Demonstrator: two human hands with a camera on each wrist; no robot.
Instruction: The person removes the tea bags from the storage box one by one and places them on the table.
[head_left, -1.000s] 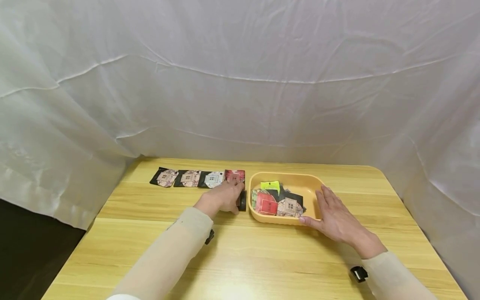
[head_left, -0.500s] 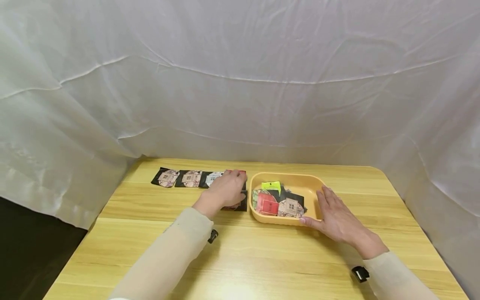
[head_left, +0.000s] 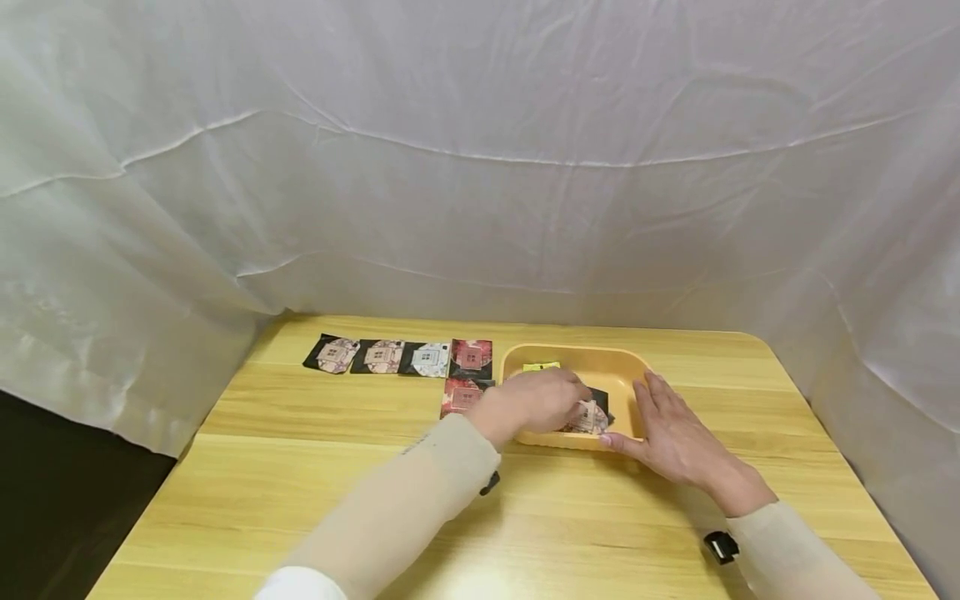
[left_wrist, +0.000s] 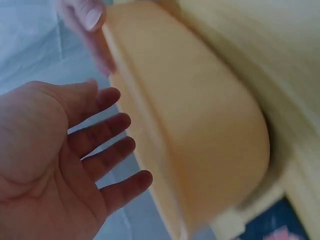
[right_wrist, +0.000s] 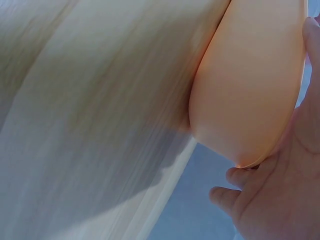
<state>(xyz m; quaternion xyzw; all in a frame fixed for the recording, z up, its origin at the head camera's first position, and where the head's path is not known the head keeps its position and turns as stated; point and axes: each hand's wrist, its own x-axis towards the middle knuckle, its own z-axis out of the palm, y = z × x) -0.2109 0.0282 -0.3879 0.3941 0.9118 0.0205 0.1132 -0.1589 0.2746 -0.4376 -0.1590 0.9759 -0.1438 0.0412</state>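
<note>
My left hand (head_left: 543,398) reaches over the left part of a yellow plastic tray (head_left: 592,353), covering some flat sachets in it. In the left wrist view its fingers (left_wrist: 112,132) are loosely bent, with nothing seen in them. My right hand (head_left: 678,437) rests at the tray's right front corner, thumb over the near rim and fingers straight along the right side. Inside the tray, a black sachet with a pale floral label (head_left: 588,417) and a yellow-green packet (head_left: 540,366) show past the left hand.
Left of the tray, a row of black sachets runs along the table (head_left: 300,467): two pinkish floral sachets (head_left: 378,357), a white floral sachet (head_left: 426,358) and a red floral sachet (head_left: 471,358). Below that one lies another red sachet (head_left: 461,397). White cloth (head_left: 480,208) hangs behind.
My left hand has left the two red sachets beside the tray and moved right, over the tray. Those red sachets now show. The right hand has stayed at the tray's corner.
</note>
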